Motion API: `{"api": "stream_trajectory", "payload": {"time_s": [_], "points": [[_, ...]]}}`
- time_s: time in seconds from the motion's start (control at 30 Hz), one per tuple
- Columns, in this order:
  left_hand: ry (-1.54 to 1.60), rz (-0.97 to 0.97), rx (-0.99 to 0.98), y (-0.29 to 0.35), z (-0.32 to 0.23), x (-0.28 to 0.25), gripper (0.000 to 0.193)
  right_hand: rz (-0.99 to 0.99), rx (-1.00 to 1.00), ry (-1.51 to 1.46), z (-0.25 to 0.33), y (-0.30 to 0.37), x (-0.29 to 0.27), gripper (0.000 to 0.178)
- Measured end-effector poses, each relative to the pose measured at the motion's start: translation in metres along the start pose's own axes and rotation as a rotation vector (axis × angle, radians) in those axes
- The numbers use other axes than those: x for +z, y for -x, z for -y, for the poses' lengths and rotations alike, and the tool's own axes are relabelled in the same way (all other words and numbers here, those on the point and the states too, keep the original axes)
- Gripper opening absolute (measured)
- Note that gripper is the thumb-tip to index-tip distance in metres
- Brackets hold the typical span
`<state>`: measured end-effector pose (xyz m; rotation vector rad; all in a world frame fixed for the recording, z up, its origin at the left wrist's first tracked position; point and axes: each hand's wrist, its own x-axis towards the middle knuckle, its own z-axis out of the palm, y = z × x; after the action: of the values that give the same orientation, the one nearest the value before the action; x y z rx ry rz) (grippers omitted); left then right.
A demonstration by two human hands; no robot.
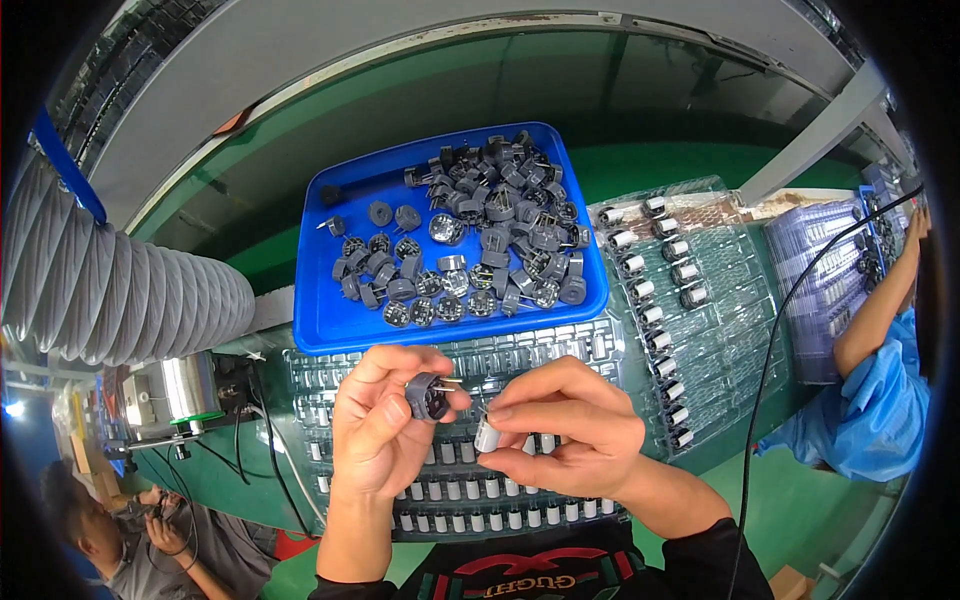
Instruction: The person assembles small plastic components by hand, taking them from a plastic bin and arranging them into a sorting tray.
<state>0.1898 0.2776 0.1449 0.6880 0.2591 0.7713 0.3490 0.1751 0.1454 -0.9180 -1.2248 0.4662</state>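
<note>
Between the fingers of my left hand [375, 430] is a dark grey round plug housing [428, 396], its metal pins pointing right. My right hand [570, 425] pinches a small white cylindrical capacitor [487, 434], its thin leads facing the housing; a gap separates the two parts. Below both hands lies a clear plastic tray [300, 375] with rows of white capacitors [473, 489]. Just beyond them, a blue tray [330, 325] holds a heap of similar grey plug housings [500, 205], several with circuit boards showing.
At right, another clear tray [725, 330] carries black-and-white assembled parts [645, 289], beside stacked purplish trays [810, 290]. A ribbed grey duct [130, 285] and a solder wire spool [190, 390] stand at left. A black cable [765, 390] hangs at right. Co-workers sit on both sides.
</note>
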Motion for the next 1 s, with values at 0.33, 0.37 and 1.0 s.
{"api": "stream_trajectory", "payload": {"time_s": [0.33, 0.37, 1.0], "points": [[0.001, 0.012, -0.057, 0.002, -0.001, 0.006, 0.031, -0.029, -0.035, 0.040, 0.002, -0.001, -0.004, 0.032], [-0.001, 0.012, -0.059, 0.002, 0.000, 0.005, 0.031, 0.008, -0.099, 0.121, 0.003, -0.002, -0.005, 0.031], [-0.064, 0.156, 0.004, 0.004, 0.002, 0.007, 0.029, -0.015, -0.219, 0.413, 0.007, 0.000, -0.004, 0.032]]}}
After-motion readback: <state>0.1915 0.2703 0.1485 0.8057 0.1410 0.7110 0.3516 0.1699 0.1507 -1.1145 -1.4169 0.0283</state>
